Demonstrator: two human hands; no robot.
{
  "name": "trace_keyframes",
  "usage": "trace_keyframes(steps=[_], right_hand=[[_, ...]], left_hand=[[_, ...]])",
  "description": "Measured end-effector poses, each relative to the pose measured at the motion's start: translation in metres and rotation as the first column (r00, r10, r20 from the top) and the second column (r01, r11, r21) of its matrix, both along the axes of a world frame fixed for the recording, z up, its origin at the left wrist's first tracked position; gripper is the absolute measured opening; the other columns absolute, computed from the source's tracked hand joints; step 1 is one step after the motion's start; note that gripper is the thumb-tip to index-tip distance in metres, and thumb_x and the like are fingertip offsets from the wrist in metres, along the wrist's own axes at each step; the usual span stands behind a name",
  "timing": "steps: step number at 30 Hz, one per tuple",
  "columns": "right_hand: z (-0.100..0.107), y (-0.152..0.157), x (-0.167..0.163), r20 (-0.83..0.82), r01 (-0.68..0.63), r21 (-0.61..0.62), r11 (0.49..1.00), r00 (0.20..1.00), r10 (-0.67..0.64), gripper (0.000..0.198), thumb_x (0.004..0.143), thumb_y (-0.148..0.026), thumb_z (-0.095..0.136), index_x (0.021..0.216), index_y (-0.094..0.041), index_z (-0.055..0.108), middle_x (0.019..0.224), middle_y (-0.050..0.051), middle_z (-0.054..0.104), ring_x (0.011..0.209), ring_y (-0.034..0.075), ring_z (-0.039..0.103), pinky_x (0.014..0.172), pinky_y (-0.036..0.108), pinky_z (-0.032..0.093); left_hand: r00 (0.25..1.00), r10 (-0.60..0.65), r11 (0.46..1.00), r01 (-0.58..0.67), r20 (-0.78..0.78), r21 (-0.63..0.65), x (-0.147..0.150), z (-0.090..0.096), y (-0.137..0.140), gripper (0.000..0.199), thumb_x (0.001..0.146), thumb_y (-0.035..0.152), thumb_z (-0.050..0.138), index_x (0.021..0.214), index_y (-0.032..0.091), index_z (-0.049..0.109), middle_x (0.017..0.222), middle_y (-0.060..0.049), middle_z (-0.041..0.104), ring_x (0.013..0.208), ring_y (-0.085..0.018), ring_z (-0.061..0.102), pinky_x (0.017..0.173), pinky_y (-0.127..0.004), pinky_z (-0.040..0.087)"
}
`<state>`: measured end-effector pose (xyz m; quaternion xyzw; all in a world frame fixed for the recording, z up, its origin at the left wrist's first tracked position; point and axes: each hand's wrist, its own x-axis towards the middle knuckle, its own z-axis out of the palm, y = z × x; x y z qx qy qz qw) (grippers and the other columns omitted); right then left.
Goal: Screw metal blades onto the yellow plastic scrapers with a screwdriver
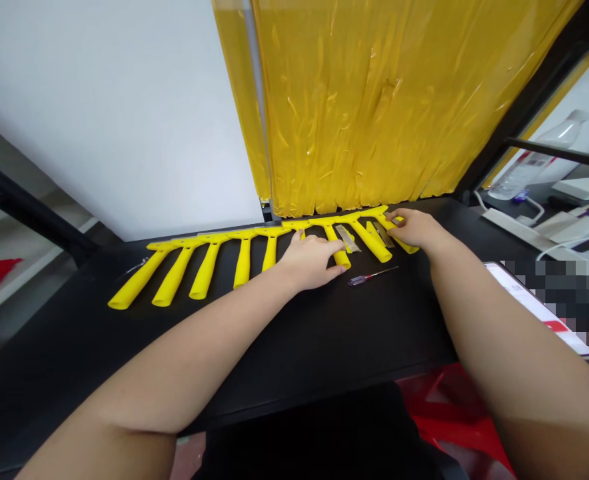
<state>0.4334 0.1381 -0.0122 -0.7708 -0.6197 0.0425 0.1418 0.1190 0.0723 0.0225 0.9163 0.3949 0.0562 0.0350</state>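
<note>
A row of yellow T-shaped plastic handles [244,260], resembling squeegee handles, lies along the back of the black table [284,340], tubes toward me. My left hand [312,260] rests over the middle of the row, fingers apart, thumb by the lower end of one tube. At the row's right end, my right hand [409,227] has its fingers curled on the last yellow handle [408,247]; its fingertips are partly hidden. Between the right-hand tubes lie small clear-and-brown pieces [347,239]. A small screwdriver [373,275] with a translucent handle lies just in front.
Behind the row stand a white panel [124,113] and a yellow plastic sheet [364,100]. A clear bottle [534,160], white cables and a phone-like screen [534,313] are at the right. Red bags [454,413] hang below the table edge.
</note>
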Motion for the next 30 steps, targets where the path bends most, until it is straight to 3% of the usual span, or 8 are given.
trace_keyframes(steps=[5,9,12,17,30], right_hand=[[0.003,-0.002,-0.002,-0.022,-0.028,0.043,0.999,0.999,0.029,0.042,0.079,-0.031,0.074,0.119,-0.025,0.08,0.106,0.008,0.08,0.093,0.029,0.075,0.082,0.035,0.055],[0.013,-0.014,-0.017,-0.034,-0.14,0.177,0.974,0.988,0.148,0.029,0.086,-0.048,0.071,0.097,-0.023,0.078,0.099,0.008,0.077,0.093,0.027,0.072,0.082,0.036,0.052],[0.02,-0.025,-0.035,-0.092,-0.189,0.111,0.976,0.976,0.2,0.034,0.086,-0.057,0.072,0.097,-0.025,0.076,0.093,0.003,0.078,0.084,0.024,0.071,0.077,0.035,0.05],[0.023,-0.031,-0.06,0.089,-0.186,-0.003,0.983,0.979,0.186,0.037,0.083,-0.055,0.076,0.107,-0.028,0.076,0.101,0.003,0.08,0.098,0.031,0.073,0.09,0.043,0.051],[0.021,-0.03,-0.072,0.112,-0.071,-0.029,0.997,0.991,0.074,0.03,0.087,-0.049,0.069,0.104,-0.025,0.076,0.109,0.01,0.08,0.11,0.036,0.073,0.091,0.047,0.055]], left_hand=[[1.0,-0.002,1.0,0.002,0.005,0.001,0.005,0.0,-0.003,0.042,0.103,0.048,0.059,0.139,0.027,0.066,0.131,-0.011,0.076,0.128,-0.036,0.066,0.122,-0.072,0.032],[1.0,0.009,1.0,-0.009,0.002,0.011,0.005,-0.002,-0.004,0.044,0.105,0.05,0.054,0.141,0.027,0.064,0.133,-0.011,0.075,0.13,-0.036,0.064,0.123,-0.073,0.03],[1.0,0.014,1.0,-0.014,-0.005,0.027,0.004,-0.004,-0.004,0.044,0.106,0.05,0.053,0.141,0.027,0.064,0.134,-0.012,0.074,0.131,-0.036,0.064,0.123,-0.072,0.032],[1.0,0.017,0.999,-0.017,-0.014,0.032,0.003,-0.004,-0.005,0.044,0.107,0.051,0.051,0.142,0.026,0.064,0.135,-0.012,0.073,0.131,-0.036,0.063,0.123,-0.071,0.032],[1.0,0.016,0.999,-0.015,-0.009,0.05,0.003,-0.006,-0.006,0.044,0.107,0.049,0.053,0.143,0.026,0.063,0.136,-0.011,0.074,0.132,-0.036,0.063,0.124,-0.07,0.031]])
